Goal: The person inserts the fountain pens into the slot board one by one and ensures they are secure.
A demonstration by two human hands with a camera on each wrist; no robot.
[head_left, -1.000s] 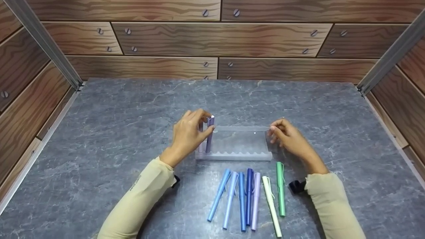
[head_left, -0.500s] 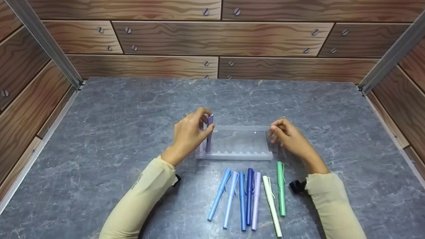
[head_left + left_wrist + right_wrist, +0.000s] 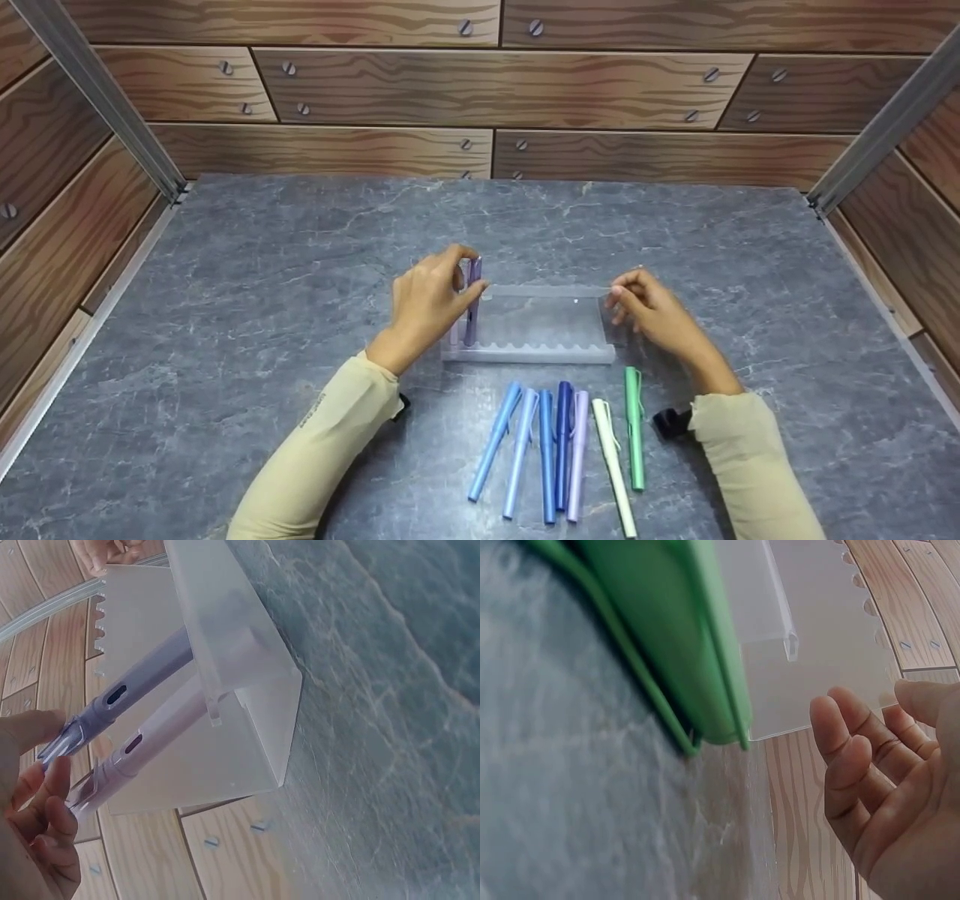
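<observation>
The clear pen rack (image 3: 529, 324) on the grey table (image 3: 225, 315) hasn't moved in the last second. The left hand (image 3: 427, 304) keeps its fingers pinched on the purple pen (image 3: 472, 300), standing in slot 2. The right hand (image 3: 649, 307), fingers loosely curled, steadies the rack's end.

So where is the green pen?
In the head view, the green pen lies flat on the grey table, at the right end of the pen row, beside the pale mint pen, near the right wrist.
</observation>
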